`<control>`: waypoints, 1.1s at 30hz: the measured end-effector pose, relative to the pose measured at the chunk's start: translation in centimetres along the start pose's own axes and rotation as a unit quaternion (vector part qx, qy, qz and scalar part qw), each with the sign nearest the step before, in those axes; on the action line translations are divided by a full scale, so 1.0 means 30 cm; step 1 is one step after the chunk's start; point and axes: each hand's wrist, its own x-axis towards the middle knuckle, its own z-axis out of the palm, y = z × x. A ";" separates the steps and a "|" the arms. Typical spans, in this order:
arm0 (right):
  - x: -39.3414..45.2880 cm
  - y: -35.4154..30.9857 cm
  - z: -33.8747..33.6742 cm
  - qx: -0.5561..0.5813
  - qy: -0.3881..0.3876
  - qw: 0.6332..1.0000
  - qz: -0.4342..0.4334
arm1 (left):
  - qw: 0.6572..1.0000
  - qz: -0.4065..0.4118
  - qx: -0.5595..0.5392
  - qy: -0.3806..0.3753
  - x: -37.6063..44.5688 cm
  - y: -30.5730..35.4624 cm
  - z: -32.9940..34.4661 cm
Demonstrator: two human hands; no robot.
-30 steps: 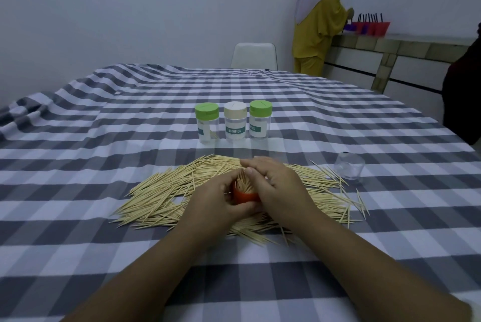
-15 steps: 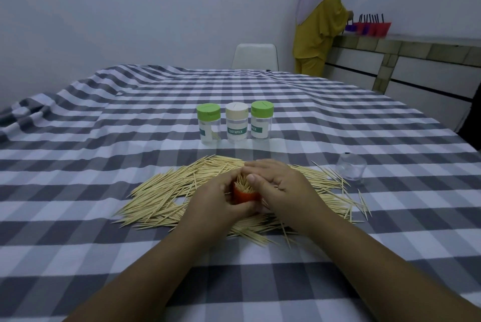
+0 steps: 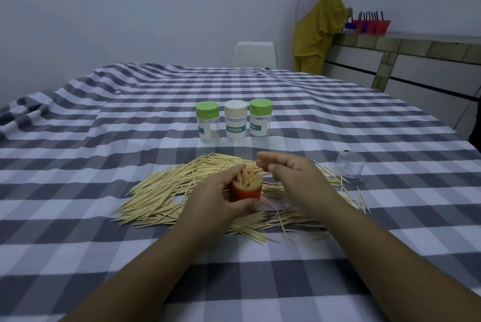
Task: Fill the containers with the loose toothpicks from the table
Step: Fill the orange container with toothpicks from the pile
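Grey and white checked cloth covers the table, which runs far back to a white chair at its far edge and a pale wall beyond. At the far right a person in a yellow garment stands at a counter carrying red and purple trays.

Near the middle of the table lies a wide heap of loose toothpicks, spreading left and right under both hands. The left hand grips a small red cap standing upright among the heap, its fingers curled round the left side and the thumb on the near side; a bunch of toothpicks stands on end inside the cap, tips up. The right hand hovers just right of the cap and slightly above it, apart from it, fingers loosely bent and holding nothing that can be seen.

Farther back, three lidded jars stand in a row, close together: a green-lidded jar on the left, a white-lidded jar in the middle with TOOTHPICK on its label, and a second green-lidded jar on the right. At the right, just beyond the heap's edge, a clear empty jar sits well apart from the row
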 end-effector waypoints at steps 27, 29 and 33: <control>0.015 0.052 -0.029 -0.597 -0.022 0.797 -0.087 | 1.000 -0.021 0.021 0.007 -0.001 0.008 -0.002; 0.018 0.039 -0.036 -0.574 -0.009 0.816 -0.071 | 1.000 -0.024 0.013 0.007 -0.003 0.007 -0.002; 0.025 0.029 -0.048 -0.421 0.043 0.905 -0.037 | 1.000 -0.023 0.004 0.007 -0.004 0.008 -0.001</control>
